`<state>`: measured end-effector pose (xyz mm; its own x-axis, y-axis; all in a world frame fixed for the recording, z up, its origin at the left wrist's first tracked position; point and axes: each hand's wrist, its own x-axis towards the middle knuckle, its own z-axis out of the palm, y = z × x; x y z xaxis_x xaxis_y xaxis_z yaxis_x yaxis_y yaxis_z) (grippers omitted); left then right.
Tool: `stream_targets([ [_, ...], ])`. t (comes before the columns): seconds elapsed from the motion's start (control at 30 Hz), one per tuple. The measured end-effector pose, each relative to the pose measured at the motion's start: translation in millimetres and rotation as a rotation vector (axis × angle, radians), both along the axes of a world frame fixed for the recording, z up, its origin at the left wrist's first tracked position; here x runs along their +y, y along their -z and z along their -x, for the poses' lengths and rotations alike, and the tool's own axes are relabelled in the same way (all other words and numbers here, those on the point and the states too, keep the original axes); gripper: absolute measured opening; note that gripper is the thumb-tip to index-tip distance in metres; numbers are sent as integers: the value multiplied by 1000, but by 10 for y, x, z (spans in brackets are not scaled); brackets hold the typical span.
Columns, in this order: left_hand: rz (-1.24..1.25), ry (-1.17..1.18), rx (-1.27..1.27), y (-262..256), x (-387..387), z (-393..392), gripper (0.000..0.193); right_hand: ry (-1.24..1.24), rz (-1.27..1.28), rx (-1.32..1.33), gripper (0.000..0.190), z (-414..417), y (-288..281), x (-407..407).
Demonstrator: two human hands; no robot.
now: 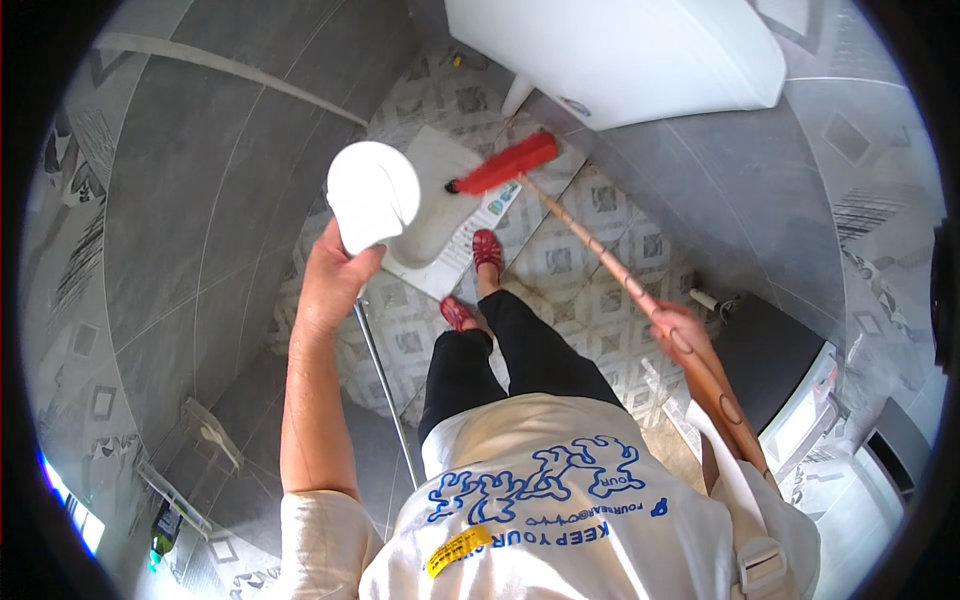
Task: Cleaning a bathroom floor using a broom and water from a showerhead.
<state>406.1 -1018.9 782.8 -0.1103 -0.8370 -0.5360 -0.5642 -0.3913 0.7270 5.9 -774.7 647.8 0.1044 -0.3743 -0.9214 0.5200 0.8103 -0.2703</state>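
My left hand (337,274) grips what looks like a white shower head (373,191), raised between me and the floor. A thin metal hose (386,394) runs down from below it. My right hand (681,330) is closed around the long wood-toned handle (600,251) of a broom. Its red broom head (510,163) lies across the right side of a white squat toilet (424,255), beside the dark drain hole (452,185). The raised shower head hides part of the toilet's left side.
My feet in red sandals (487,250) stand at the toilet's near edge on patterned floor tiles (559,261). A large white basin-like fixture (622,60) juts in at the top. Grey tiled walls (202,187) enclose both sides. A dark-topped cabinet-like box (772,352) stands at the right.
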Motion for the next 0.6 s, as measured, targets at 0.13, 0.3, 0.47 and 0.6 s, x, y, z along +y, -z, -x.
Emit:
stream_targets([
  [0.13,85,23,137,-185,106,210,36,-109,117,81,32,-33,-147,340],
  [0.3,126,-20,297,-600,563,374,32,-36,44,47,30,-54,-354,803],
  [0.47,326,20,427,-1410,991,409,22,-112,88,-18,25,-143,-372,1051],
  [0.6,460,82,562,-2124,1523,417,16,-249,128,11,17,-157,-595,1424],
])
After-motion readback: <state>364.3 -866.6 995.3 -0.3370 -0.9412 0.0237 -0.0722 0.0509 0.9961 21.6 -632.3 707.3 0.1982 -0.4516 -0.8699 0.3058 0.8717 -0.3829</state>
